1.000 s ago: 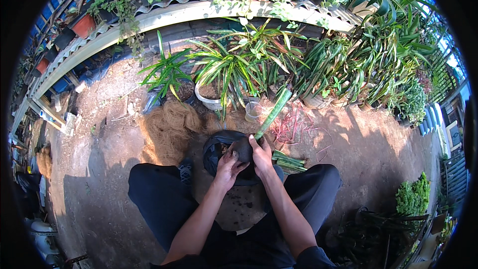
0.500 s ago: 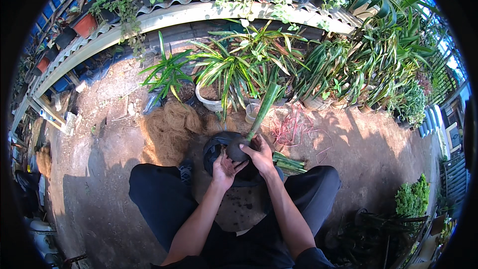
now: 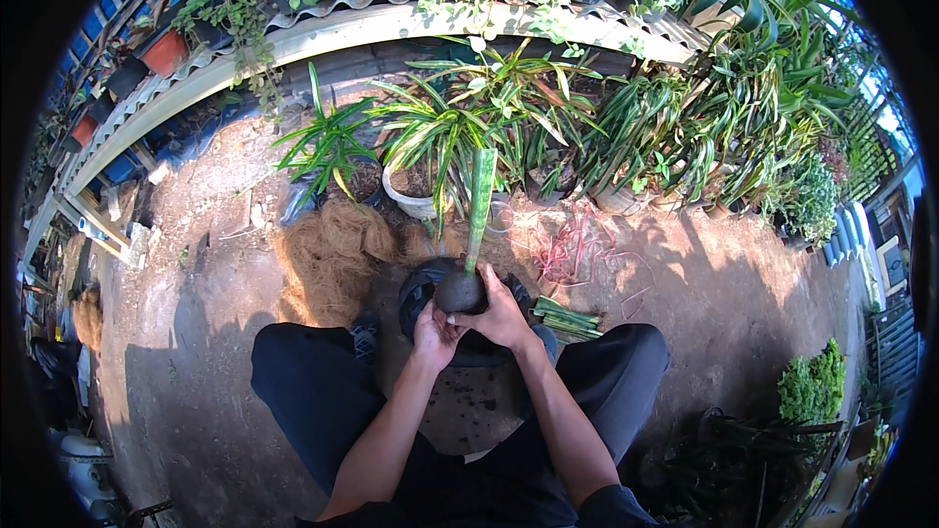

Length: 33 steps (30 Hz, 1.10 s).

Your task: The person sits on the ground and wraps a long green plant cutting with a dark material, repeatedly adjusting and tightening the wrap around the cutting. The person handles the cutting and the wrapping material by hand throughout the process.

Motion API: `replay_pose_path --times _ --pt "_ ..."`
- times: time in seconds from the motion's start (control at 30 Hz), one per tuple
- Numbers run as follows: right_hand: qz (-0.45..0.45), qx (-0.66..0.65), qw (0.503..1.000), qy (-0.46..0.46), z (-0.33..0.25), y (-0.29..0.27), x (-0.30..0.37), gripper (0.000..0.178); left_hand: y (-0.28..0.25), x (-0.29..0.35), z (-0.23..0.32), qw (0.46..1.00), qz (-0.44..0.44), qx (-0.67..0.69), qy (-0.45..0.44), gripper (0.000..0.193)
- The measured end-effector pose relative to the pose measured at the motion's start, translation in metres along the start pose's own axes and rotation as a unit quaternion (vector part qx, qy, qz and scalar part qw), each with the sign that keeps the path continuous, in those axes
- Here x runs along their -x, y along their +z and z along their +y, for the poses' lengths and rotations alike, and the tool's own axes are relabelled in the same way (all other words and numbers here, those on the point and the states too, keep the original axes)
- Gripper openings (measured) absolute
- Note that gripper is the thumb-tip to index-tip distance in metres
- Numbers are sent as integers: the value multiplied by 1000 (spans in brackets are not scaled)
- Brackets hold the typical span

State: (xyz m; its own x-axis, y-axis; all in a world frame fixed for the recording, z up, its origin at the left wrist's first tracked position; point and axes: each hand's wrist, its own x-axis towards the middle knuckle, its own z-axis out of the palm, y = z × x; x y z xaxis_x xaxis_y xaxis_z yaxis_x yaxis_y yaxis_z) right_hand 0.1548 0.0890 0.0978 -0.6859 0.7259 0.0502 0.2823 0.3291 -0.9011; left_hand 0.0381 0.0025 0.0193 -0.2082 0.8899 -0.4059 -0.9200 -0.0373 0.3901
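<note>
Between my hands is a dark round soil ball [image 3: 458, 292] with one long green snake plant leaf [image 3: 479, 205] standing almost upright from its top. My left hand [image 3: 436, 335] cups the ball from below on the left, fingers curled under it. My right hand [image 3: 498, 313] wraps its right side, and the hands nearly meet beneath. Just behind and under them is a black tub or bag [image 3: 416, 284], its inside mostly hidden by the ball and my hands. Cut green leaf pieces [image 3: 567, 319] lie right of my right hand.
A heap of brown coconut fibre [image 3: 333, 256] lies ahead to the left. Tangled pink string [image 3: 577, 249] is on the ground ahead to the right. Beyond stand potted plants, among them a white pot [image 3: 411, 198], below a shelf beam [image 3: 381, 31]. A leafy green plant [image 3: 812, 386] is at right.
The soil ball has turned and shifted slightly left, so its leaf has swung from leaning right to nearly upright. My hands have moved around the ball, still holding it.
</note>
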Motion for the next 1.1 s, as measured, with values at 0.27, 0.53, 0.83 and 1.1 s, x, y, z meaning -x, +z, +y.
replay_pose_path --times 0.27,0.53,0.83,1.1 --pt "-26 16 999 -44 0 4 1 87 11 6 8 999 38 -12 -5 47" --pt "19 30 993 -110 -4 7 5 58 15 10 6 993 52 -43 -98 50" --pt "50 -124 990 -36 7 27 8 26 19 14 4 994 6 -35 -104 41" --pt "-62 -18 989 -133 -3 8 6 69 34 19 31 976 66 -122 -166 68"
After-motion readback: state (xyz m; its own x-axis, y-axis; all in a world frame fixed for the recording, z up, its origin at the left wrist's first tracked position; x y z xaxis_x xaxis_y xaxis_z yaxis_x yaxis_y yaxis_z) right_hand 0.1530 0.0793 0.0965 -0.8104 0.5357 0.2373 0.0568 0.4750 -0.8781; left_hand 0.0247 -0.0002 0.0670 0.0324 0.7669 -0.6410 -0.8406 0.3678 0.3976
